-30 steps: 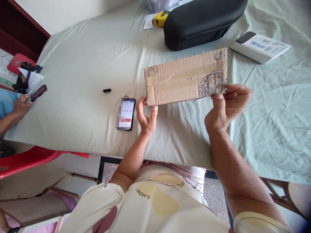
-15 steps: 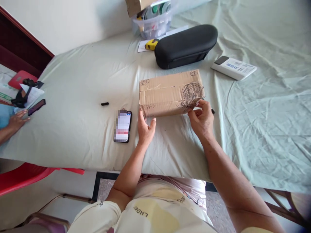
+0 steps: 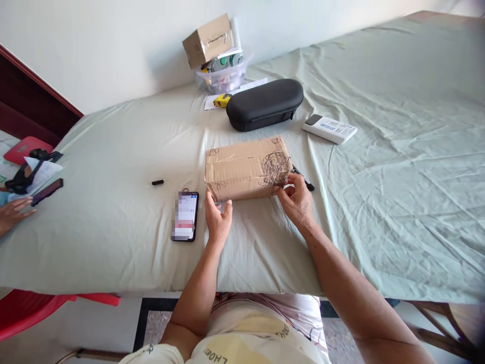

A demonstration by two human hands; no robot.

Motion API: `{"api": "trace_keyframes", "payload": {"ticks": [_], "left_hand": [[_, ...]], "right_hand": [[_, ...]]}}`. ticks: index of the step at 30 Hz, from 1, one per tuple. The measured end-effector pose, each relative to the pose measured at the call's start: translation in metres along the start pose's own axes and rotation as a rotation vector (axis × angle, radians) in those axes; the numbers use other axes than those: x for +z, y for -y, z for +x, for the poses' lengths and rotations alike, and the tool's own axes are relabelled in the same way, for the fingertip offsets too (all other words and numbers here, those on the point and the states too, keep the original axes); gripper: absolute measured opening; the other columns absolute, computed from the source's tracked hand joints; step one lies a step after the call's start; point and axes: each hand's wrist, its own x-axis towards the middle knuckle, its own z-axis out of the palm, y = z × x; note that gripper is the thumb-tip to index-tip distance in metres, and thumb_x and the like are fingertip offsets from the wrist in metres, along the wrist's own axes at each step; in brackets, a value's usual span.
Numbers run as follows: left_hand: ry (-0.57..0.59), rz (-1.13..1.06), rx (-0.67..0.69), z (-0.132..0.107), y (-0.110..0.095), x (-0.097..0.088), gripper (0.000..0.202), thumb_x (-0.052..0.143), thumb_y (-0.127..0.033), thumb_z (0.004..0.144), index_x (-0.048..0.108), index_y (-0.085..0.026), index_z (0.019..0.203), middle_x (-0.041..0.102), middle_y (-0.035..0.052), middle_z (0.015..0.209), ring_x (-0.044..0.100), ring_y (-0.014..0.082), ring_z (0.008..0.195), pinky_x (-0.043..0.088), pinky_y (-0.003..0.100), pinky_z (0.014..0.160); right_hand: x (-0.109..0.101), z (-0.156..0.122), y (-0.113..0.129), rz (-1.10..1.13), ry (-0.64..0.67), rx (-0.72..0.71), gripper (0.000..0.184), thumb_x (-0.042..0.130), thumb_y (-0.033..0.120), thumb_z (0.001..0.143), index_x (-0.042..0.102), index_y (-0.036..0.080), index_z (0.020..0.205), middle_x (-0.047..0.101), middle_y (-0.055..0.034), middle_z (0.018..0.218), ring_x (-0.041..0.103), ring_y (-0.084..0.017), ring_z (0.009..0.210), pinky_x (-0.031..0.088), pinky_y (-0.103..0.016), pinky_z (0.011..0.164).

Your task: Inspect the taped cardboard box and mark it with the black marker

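A brown cardboard box lies on the cloth in front of me, with black scribbles at its corners and a dense patch on the right. My left hand holds the box's left front corner, thumb along the front face and fingers partly hidden beside it. At the right front corner, my right hand is closed on the lower edge, its fingertips partly out of sight. Just beyond that hand is a black marker, partly covered by it. A small black cap lies off to the left.
Left of my hand is a phone with a lit screen. Behind the box are a black case, a yellow tape measure, a white power bank and a plastic basket. Another person's hand rests at the far left.
The view has tilted upward, so things sit lower in it and more of the basket shows. More of the marker is visible beside my right hand. Both hands stay at the box.
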Motion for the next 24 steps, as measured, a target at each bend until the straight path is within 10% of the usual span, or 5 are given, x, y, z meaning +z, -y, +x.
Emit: {"api": "trace_keyframes", "payload": {"ticks": [10,24], "left_hand": [[-0.262,-0.081,-0.024,-0.004,-0.014,-0.006,0.053,0.065,-0.048,0.089,0.061,-0.021,0.134,0.074,0.0133,0.128,0.070,0.0241,0.109,0.055,0.037,0.089],[-0.183,-0.198,-0.010,-0.003,0.003,0.000,0.060,0.065,-0.055,0.093,0.057,-0.018,0.140,0.069,0.0163,0.133,0.070,0.0230,0.115,0.058,0.036,0.095]], "right_hand": [[-0.002,-0.004,0.004,0.104,-0.159,-0.131,0.032,0.075,0.041,0.083,0.066,0.024,0.108,0.059,0.0053,0.080,0.043,-0.007,0.055,0.039,-0.025,0.053],[-0.004,-0.005,0.002,0.133,-0.129,-0.146,0.021,0.069,0.043,0.090,0.066,0.025,0.100,0.057,0.0024,0.084,0.054,-0.011,0.069,0.052,-0.029,0.070]]}}
